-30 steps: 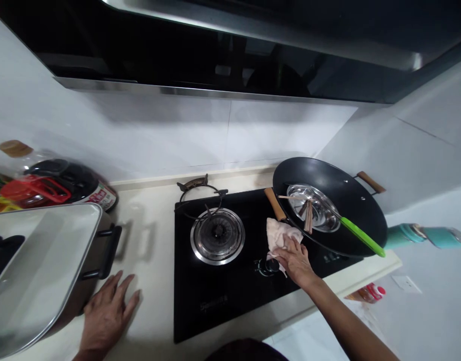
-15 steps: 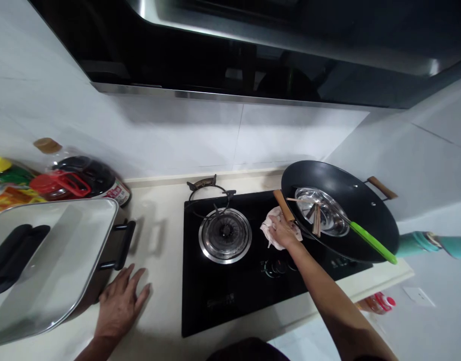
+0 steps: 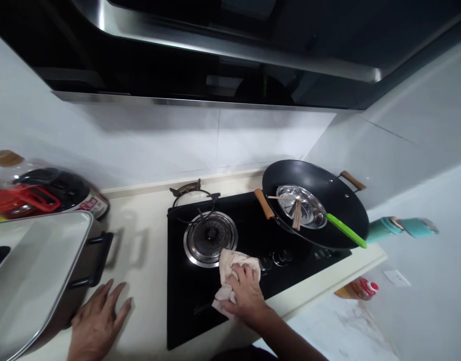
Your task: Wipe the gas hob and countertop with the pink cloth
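My right hand (image 3: pixel 246 295) presses a pale pink cloth (image 3: pixel 226 263) onto the black glass gas stove (image 3: pixel 189 311), fingers curled over it, close to the front knobs (image 3: pixel 281 257). Just behind and left of the cloth is the round metal burner (image 3: pixel 211 235). Its pan support ring (image 3: pixel 185 189) lies tilted across the stove's back left edge. My left hand (image 3: pixel 97 321) rests with spread fingers on the cream countertop (image 3: pixel 140 271), holding nothing, beside the large lidded pot (image 3: pixel 38 271).
On the stove's right side sits a black wok (image 3: pixel 301 173) holding a metal bowl (image 3: pixel 290 193) and a green-handled utensil (image 3: pixel 345 229). Dark bottles (image 3: pixel 53 185) stand at the back left. A range hood (image 3: pixel 200 60) overhangs the stove. An oil bottle (image 3: pixel 356 289) is low at right.
My right hand has moved the cloth from beside the wok's left handle toward the front left of the stove. The camera view has shifted right; my left hand stays on the counter.
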{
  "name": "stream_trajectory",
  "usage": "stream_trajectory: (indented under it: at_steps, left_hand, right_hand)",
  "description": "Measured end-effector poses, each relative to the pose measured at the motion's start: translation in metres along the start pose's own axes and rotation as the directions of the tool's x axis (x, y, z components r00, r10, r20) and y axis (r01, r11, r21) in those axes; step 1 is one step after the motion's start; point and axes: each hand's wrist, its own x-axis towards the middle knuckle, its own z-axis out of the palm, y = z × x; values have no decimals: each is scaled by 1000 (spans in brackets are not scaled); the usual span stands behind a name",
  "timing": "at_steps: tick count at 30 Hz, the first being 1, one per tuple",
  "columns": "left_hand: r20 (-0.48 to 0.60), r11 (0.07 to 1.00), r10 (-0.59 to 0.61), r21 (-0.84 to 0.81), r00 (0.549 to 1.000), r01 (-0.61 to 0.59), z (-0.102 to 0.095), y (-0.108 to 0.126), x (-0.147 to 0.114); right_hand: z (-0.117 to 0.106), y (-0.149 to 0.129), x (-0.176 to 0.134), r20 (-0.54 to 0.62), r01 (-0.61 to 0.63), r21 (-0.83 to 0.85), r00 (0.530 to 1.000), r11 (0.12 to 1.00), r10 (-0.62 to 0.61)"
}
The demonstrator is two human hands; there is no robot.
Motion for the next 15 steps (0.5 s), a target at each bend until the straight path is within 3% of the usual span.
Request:
stream_trajectory:
  at_steps: [6,9,11,13,15]
  left_hand:
    - [6,1000,28,11,1000,-28,-1,0,1]
    - [11,1000,23,20,1000,-24,0,-1,2]
    - [3,1000,27,10,1000,-27,3,-2,3]
    - [-6,999,31,-8,1000,-31,5,-4,3]
    - [3,999,17,-28,1000,-17,6,-5,2]
  right_hand:
    - [7,70,-60,-184,43,103,983,994,-23]
    - [-4,124,-91,-287,-56,165,952,985,103]
    - [-19,164,-107,-361,-179,236,896,955,257]
    - [-40,199,-114,-433,-297,295,805,908,404]
    - [-64,224,-111,-519,-340,309,723,889,456]
